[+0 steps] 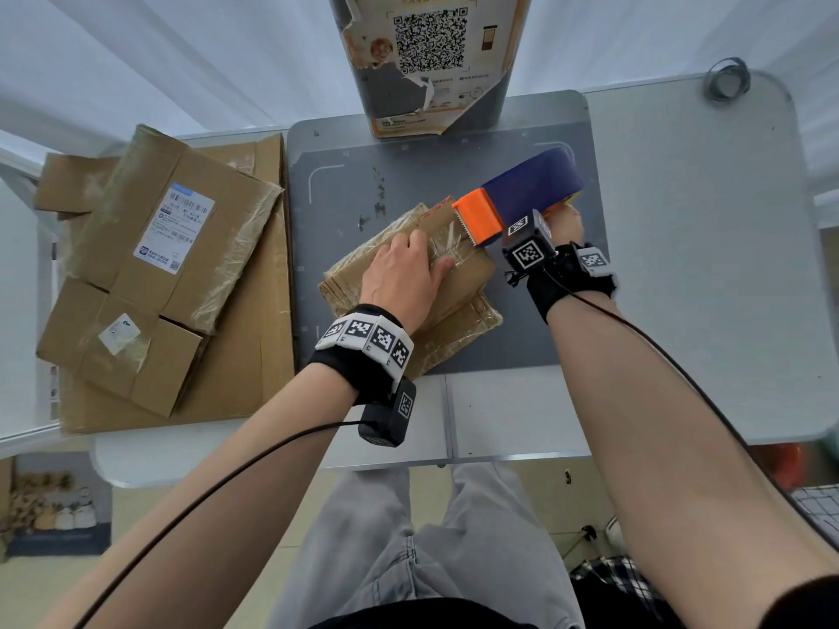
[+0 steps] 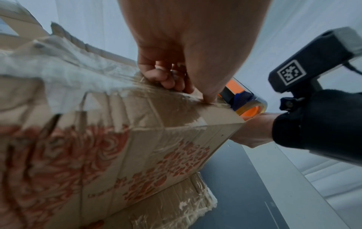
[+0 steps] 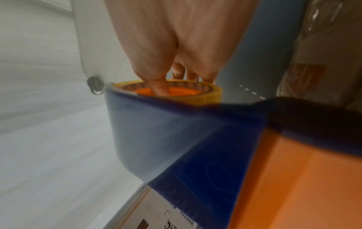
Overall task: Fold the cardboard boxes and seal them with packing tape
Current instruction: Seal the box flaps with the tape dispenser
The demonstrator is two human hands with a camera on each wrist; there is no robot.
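A small brown cardboard box [image 1: 472, 274] [image 2: 137, 147] with red print stands on the grey mat [image 1: 545, 311], on top of another flat taped cardboard piece [image 1: 458, 331] [image 2: 176, 201]. My left hand [image 1: 399, 270] [image 2: 176, 46] presses down on the box top, thumb on a strip of clear tape. My right hand [image 1: 567, 220] [image 3: 176, 38] grips the blue and orange tape dispenser [image 1: 526, 183] [image 2: 248, 108] [image 3: 176, 139], fingers inside the roll's core. The dispenser's orange cutter [image 1: 476, 215] sits at the box's far right top edge, with clear tape running from it to under my left thumb.
Flattened, taped cardboard boxes [image 1: 150, 265] are stacked on the table's left side. A tall printed box with a QR code [image 1: 431, 61] stands at the mat's far edge. A coiled ring [image 1: 726, 79] lies at the far right corner of the white table [image 1: 703, 265].
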